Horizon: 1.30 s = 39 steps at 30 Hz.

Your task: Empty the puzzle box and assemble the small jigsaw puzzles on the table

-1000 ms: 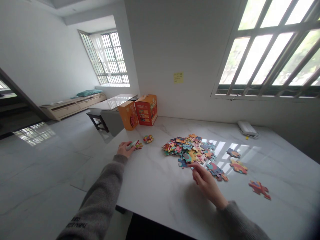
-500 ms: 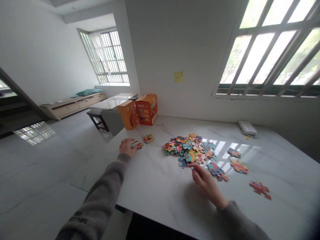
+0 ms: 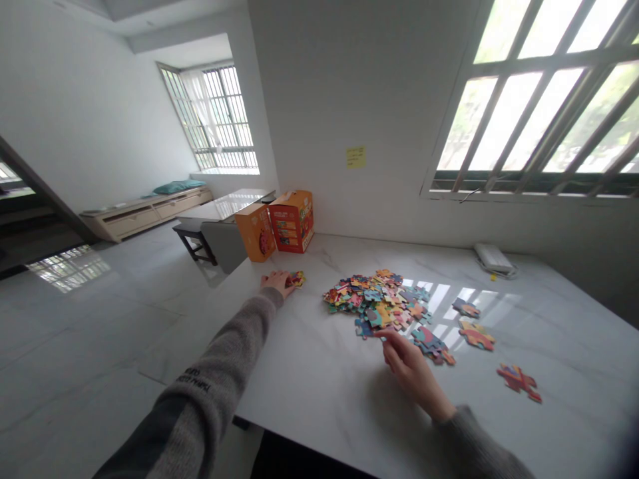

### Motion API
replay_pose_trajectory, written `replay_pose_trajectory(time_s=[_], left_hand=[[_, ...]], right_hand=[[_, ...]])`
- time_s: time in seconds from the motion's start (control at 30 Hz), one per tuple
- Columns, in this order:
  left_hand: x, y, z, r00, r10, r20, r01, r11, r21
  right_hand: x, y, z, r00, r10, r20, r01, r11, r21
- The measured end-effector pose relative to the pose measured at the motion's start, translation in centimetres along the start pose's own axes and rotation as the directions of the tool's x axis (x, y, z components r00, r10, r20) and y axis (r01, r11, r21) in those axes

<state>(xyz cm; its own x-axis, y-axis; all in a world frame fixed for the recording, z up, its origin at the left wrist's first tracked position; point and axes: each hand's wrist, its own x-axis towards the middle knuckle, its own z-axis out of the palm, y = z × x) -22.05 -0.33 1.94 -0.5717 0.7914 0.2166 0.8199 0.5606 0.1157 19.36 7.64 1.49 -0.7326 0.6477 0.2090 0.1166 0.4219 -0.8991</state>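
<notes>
Left hand (image 3: 276, 281) is reaching across the left side of the marbled table (image 3: 309, 372), its fingers bending at the small puzzle cluster (image 3: 298, 279) — whether they are pinching a piece, one cannot tell. Right hand (image 3: 407, 362) is pointing its index finger onto the blue piece (image 3: 364, 327) at the near edge of the puzzle pile (image 3: 379, 296); its other fingers are curling in, and whether they are pressing together is not clear.

The pile is lying between the hands, slightly beyond the right one. A flat group of pieces (image 3: 433, 344) is resting just beside the right hand, while three separate groups (image 3: 476, 334) are lying farther right. An orange box (image 3: 255, 233) and a red-orange box (image 3: 294, 223) are standing upright behind the left hand — a white device (image 3: 494, 259) is resting near the wall.
</notes>
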Motion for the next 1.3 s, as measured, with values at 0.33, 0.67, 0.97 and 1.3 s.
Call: replay_pose_trajectory(time_s=[0.33,0.67,0.97,1.3], left_hand=[[0.2,-0.2,-1.0,0.999,0.042,0.018,-0.043,0.997,0.056],[0.0,0.3,-1.2,0.998,0.017,0.064,-0.023,0.995,0.099],[-1.9,-0.3,-2.2,0.98,0.097,-0.175,-0.097,0.995,0.01],[-5.6,-3.3,-3.5,0.947,0.122,-0.299,-0.159,0.982,-0.105]], right_hand=[[0.0,-0.3,-0.1,1.0,0.002,0.014,-0.001,1.0,-0.023],[0.0,-0.9,0.0,0.999,-0.009,0.046,0.012,0.998,-0.069],[0.0,-0.9,-0.1,0.998,-0.024,0.049,0.028,0.996,-0.083],[-0.1,-1.0,0.1,0.998,-0.032,0.045,0.036,0.994,-0.099]])
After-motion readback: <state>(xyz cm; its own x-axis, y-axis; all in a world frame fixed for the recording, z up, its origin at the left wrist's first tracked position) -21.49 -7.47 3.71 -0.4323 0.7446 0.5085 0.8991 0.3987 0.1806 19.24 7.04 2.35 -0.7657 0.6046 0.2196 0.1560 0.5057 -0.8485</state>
